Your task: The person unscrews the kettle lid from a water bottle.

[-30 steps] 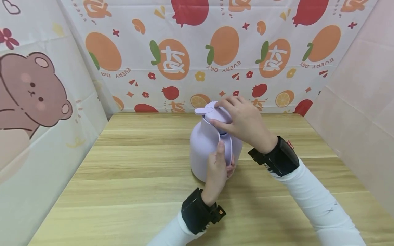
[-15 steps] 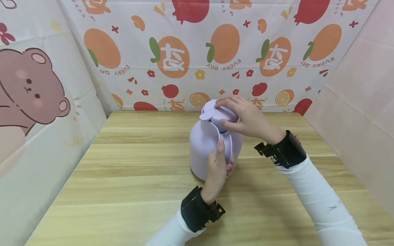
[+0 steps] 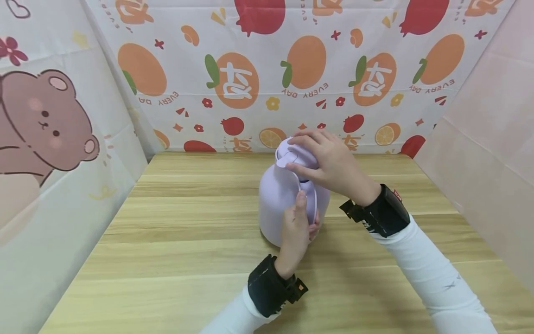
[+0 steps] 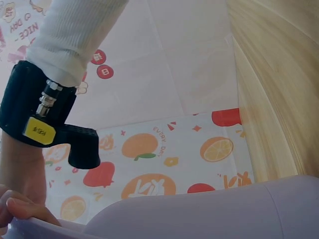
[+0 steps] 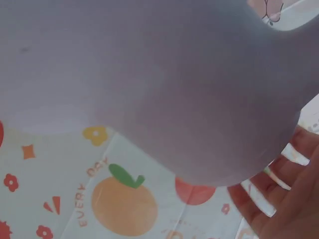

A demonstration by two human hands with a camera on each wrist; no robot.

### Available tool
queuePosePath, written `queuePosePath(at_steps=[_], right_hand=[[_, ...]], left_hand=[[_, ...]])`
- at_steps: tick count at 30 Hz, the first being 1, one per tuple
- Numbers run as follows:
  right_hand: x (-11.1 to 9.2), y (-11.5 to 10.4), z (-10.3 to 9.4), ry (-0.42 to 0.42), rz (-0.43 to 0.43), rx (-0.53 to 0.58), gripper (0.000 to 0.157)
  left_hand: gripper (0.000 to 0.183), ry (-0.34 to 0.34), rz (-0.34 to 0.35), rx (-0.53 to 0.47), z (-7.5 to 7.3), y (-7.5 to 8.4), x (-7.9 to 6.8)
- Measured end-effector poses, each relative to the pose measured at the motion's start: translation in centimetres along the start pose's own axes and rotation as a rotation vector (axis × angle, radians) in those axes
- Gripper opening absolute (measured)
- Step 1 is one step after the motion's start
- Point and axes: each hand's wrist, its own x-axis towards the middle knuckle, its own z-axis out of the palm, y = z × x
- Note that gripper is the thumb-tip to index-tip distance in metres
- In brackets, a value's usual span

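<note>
A lavender thermos jug (image 3: 273,204) stands upright on the wooden table, its rounded lid (image 3: 297,154) on top and a flat tab on the lid pointing toward the front left. My left hand (image 3: 294,227) grips the jug's handle (image 3: 310,202), thumb along its upper side. From the right, my right hand (image 3: 329,160) holds the lid with thumb and fingers spread around it. In the left wrist view, the jug (image 4: 199,214) fills the bottom edge. The right wrist view shows its pale body (image 5: 149,84) close up, with fingers (image 5: 269,189) at the rounded edge.
Light wooden tabletop (image 3: 167,222) surrounds the jug. Behind it hangs a fruit-print cloth (image 3: 267,93), close past the table's far edge. A cloth with a bear (image 3: 50,120) forms the left side, and a plain pale pink one (image 3: 488,139) the right.
The lid has turned under my right hand: its tab swung from pointing left to pointing front left. My right hand shifted right, then back. My left hand stays on the handle.
</note>
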Motion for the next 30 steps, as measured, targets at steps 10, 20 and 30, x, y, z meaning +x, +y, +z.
queuePosePath(at_steps=[10,20,30], right_hand=[[0.0,-0.9,0.3,0.027,0.007,-0.054,0.039],[1.1,-2.9,0.8,0.010,0.055,-0.211,0.042],[0.2,-2.1,-0.1,-0.094,0.069,-0.015,0.028]], left_hand=[[0.064,-0.008,0.013,0.012,-0.1,-0.2,-0.1],[0.065,-0.026,0.043,-0.004,-0.1,-0.3,0.0],[0.064,-0.024,0.024,0.006,-0.1,-0.3,-0.1]])
